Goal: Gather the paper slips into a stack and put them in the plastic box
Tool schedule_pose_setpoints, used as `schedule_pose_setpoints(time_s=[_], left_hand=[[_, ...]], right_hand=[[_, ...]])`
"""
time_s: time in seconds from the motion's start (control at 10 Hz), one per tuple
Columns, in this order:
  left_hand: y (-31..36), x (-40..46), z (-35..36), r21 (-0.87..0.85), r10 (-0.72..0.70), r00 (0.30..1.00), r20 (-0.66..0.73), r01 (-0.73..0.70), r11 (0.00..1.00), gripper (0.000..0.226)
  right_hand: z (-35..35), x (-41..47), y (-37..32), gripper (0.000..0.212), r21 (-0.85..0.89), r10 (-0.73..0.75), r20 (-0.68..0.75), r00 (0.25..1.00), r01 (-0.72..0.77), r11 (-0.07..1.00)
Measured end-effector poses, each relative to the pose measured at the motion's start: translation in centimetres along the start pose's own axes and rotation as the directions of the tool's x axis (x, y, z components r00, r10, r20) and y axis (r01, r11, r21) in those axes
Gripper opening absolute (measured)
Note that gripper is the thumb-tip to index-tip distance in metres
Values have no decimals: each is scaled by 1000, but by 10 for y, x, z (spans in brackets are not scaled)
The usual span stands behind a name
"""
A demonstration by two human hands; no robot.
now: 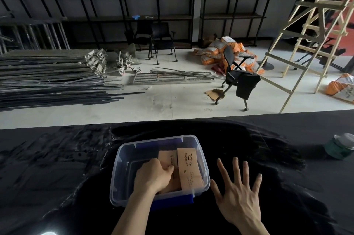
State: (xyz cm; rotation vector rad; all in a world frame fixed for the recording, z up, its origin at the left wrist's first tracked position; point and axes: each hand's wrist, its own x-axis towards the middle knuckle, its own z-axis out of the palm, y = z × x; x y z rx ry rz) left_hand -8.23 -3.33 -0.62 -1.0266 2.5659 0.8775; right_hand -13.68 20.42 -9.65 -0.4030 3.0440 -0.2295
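Observation:
A clear plastic box (pixel 122 160) with blue clips sits on the black table in front of me. Inside it lie brown paper slips: one pile (pixel 189 169) along the right side with printed text facing up, and another pile (pixel 168 158) to its left. My left hand (pixel 153 176) reaches into the box and is closed on the left pile of slips. My right hand (pixel 239 194) hovers flat just right of the box, fingers spread, holding nothing.
A green roll with a white top (pixel 340 146) stands on the table at the far right. Beyond the table's far edge the floor holds metal bars, office chairs, orange sacks and a wooden ladder.

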Motion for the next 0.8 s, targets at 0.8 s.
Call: schedule_pose_setpoints(time_s=[0.8], left_hand=[[0, -22, -14, 228, 174, 972, -160, -135, 964, 59]], right_hand=[[-18, 5, -1, 74, 6, -10, 116, 993, 9, 1000]])
